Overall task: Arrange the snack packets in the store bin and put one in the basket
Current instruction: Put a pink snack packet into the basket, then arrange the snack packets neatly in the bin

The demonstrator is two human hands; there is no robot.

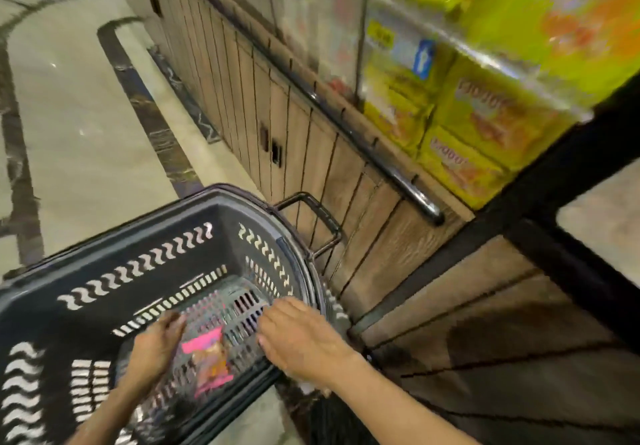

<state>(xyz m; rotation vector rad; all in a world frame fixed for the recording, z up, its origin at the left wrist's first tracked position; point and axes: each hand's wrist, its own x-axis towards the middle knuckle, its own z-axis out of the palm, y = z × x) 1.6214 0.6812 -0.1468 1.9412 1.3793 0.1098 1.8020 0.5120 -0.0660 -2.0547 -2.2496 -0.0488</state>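
Observation:
A pink and orange snack packet [208, 358] lies flat on the perforated bottom of the dark shopping basket [114, 236], which stands on the floor. My left hand [156, 347] reaches into the basket just left of the packet, fingers straight, beside it or barely touching its edge. My right hand [298, 340] hovers over the basket's right wall with relaxed fingers and holds nothing. Up at the right, the clear store bin [398, 22] holds stacked yellow snack packets [485, 115], blurred by motion.
A wood-panelled counter front [311, 153] with a dark metal rail [398, 174] runs beside the basket. The basket's handle [318, 216] hangs down against the panels. A black frame [519, 216] crosses at the right. Marble floor [76, 98] spreads to the left.

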